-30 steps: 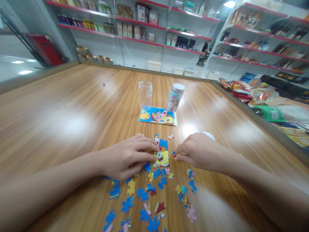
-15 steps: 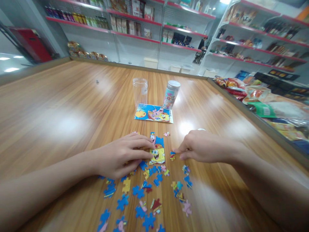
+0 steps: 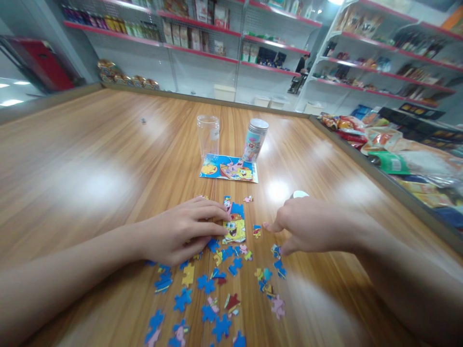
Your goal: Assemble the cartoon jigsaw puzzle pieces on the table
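Note:
My left hand lies flat with fingers stretched out, its fingertips touching the left edge of a joined section of jigsaw puzzle that shows a yellow cartoon face. To the right of that section sits a loose puzzle piece, blue, red and yellow. My right hand hovers just beyond it, thumb and index finger apart and nothing between them. The right thumb is close to another small puzzle piece. Several blue puzzle pieces are scattered nearer to me, with a pink piece on the right.
Behind the puzzle lies a picture card. A clear jar and a lidded printed can stand by it. A white round thing is partly hidden behind my right hand. Packaged goods line the table's right side.
My right thumb and index finger have spread apart, and the hand has drawn slightly away from the loose piece. My left hand stays on the joined section. The view has shifted slightly.

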Demonstrator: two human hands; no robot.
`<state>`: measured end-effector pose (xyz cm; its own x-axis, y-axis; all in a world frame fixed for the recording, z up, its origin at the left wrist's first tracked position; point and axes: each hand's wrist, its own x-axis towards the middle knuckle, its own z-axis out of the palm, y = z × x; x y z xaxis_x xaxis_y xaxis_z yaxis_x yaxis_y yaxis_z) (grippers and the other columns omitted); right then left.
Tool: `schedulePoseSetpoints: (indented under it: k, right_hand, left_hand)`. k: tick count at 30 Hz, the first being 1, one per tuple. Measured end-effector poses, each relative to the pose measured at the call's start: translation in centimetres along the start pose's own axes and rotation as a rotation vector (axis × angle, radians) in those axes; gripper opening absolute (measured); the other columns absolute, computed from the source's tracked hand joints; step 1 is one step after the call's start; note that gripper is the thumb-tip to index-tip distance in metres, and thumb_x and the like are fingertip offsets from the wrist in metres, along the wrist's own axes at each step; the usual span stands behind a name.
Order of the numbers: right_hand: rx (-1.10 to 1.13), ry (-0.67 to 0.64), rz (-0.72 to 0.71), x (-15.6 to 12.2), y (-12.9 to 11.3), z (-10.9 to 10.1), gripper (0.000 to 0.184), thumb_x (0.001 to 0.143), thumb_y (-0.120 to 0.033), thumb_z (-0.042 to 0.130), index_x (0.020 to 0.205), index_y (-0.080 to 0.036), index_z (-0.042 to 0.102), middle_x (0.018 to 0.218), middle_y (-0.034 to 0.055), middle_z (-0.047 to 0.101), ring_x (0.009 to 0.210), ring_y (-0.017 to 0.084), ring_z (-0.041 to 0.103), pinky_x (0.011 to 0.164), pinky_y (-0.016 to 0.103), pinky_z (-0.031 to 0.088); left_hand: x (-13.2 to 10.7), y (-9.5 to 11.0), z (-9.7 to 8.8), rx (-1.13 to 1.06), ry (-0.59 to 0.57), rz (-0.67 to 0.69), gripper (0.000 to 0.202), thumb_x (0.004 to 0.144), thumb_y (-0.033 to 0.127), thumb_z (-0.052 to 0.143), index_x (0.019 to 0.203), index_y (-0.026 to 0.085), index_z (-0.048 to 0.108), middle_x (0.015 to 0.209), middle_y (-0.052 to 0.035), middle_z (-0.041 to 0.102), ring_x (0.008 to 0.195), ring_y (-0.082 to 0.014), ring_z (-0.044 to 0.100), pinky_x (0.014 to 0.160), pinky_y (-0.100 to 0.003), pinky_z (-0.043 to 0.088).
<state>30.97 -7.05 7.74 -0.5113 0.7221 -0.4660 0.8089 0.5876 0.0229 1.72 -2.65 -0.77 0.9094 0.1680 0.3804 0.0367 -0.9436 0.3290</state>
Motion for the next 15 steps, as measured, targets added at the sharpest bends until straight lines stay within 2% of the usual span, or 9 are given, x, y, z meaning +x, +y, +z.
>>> schedulePoseSetpoints:
  k: [3,15]
  right_hand:
    - [-0.041,0.007,-0.003,-0.17,-0.39,0.09,0.031,0.074,-0.045,0.08,0.095,-0.022,0.077,0.071,0.0056,0.07,0.069,0.023,0.064,0.057,0.029,0.027]
    - [-0.103,0.029,-0.008,-0.14,-0.95,0.16,0.019,0.077,-0.037,0.078,0.087,-0.021,0.076,0.073,0.0063,0.07,0.068,0.022,0.064,0.056,0.029,0.025]
  left_hand:
    - [0.06,0.07,-0.05,0.005,-0.001,0.003,0.041,0.086,0.007,0.056,0.126,0.017,0.062,0.133,-0.0161,0.061,0.129,-0.0304,0.055,0.106,-0.05,0.05]
    - [0.07,0.0,-0.04,0.026,-0.011,0.007,0.042,0.088,0.009,0.054,0.128,0.019,0.06,0.134,-0.0159,0.06,0.129,-0.0301,0.053,0.104,-0.05,0.049]
